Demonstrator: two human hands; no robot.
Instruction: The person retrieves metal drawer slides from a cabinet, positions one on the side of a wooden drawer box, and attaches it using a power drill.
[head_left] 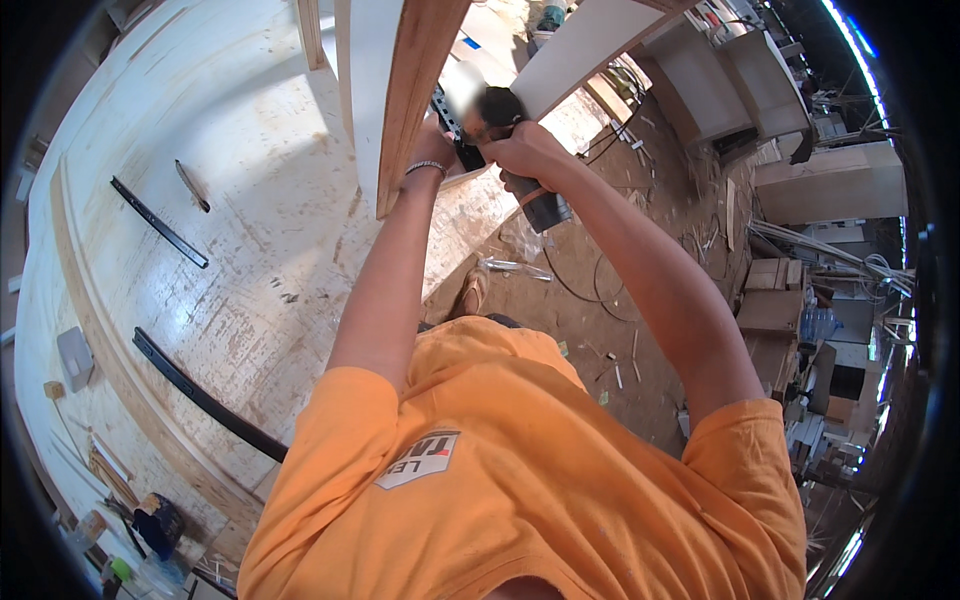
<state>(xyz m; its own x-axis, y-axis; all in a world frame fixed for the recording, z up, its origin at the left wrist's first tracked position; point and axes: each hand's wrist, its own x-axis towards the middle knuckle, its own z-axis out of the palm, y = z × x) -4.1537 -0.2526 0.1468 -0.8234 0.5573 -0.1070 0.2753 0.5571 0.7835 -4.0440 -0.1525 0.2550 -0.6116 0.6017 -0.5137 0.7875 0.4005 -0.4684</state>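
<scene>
My right hand (527,152) is wrapped round the handle of a cordless drill (545,211). The drill's dark head points away from me, toward a metal drawer slide (447,112) inside a wooden cabinet frame (418,85). At the lower part of that slide is my left hand (432,150), its fingers closed on it and partly hidden by the frame's edge. A pale blur covers the spot in front of the drill, so its tip and any screw cannot be made out.
Black drawer slides (160,222) lie on the worn white worktable (270,200) at left, along with a curved strip (192,186). A long wooden strip (95,270) runs along the table. Cables and scraps litter the brown floor (640,250); cabinet boxes (715,85) stand at right.
</scene>
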